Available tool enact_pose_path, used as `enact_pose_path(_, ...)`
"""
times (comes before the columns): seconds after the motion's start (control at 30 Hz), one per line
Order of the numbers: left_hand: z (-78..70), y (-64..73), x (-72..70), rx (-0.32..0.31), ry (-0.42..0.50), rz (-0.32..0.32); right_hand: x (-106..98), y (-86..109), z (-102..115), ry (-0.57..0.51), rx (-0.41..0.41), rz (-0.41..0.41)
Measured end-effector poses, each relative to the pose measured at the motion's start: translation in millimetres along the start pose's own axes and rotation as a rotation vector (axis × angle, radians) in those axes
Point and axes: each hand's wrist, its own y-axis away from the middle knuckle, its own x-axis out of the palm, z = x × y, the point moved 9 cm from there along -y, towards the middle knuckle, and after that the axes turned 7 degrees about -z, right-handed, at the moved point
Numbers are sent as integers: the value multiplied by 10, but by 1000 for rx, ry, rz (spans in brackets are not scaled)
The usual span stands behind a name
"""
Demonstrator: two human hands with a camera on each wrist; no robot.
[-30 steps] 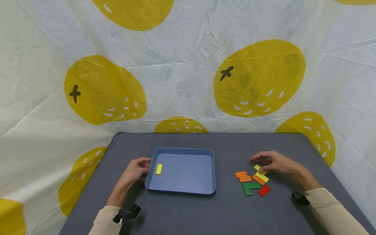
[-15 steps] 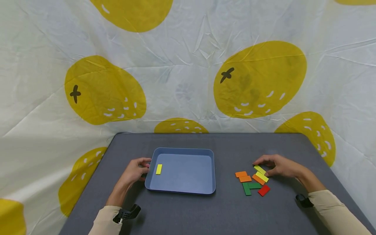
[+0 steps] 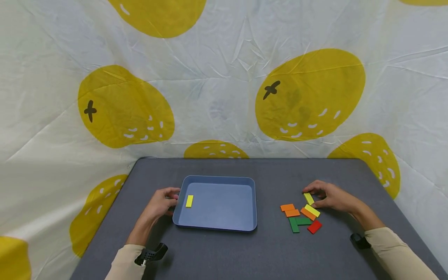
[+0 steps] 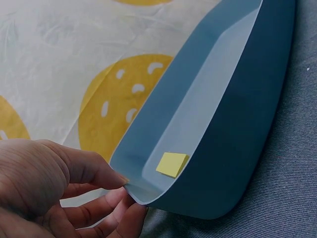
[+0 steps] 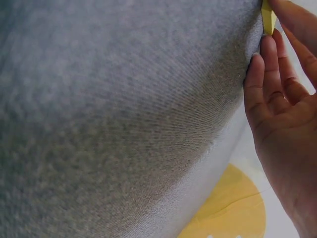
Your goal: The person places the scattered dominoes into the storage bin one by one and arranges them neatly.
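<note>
At the tray's left end, my left hand [image 3: 158, 203] holds the rim of the blue tray [image 3: 224, 206]. The left wrist view has the thumb of that hand [image 4: 74, 171] on the rim and the other fingers below it, outside the wall. One yellow block [image 3: 189, 201] lies inside the tray near its left side. Over on the right, my right hand [image 3: 334, 197] pinches another flat yellow block [image 3: 308, 198] between thumb and fingers. In the right wrist view only part of this held yellow block [image 5: 268, 19] shows, at the top edge.
Just below the right hand lie a yellow block [image 3: 312, 210], an orange block [image 3: 308, 214] and a red block [image 3: 314, 227]. Further left are two orange blocks [image 3: 292, 213] and two green blocks [image 3: 294, 225]. The grey table [image 3: 245, 256] ends at a patterned cloth [image 3: 217, 105].
My right hand has come to pinch the yellow block at the back of the pile. That block has turned and now stands apart from the yellow one below. The left hand keeps still.
</note>
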Motion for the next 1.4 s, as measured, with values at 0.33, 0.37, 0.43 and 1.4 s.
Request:
enact_pose_path(0.33, -25, -14, 2, 16, 0, -1, -19, -21, -27, 60, 26, -15)
enact_pose_path(0.37, -28, -11, 2, 15, 0, -2, -20, -23, -24, 66, 25, -19)
enact_pose_path(0.43, -34, -7, 3, 13, -2, -2, -20, -26, -17, 70, 24, -25)
enact_pose_path(1.4, -17, -4, -19, -2, -10, -5, 66, -229, 308, -20, 48, -2)
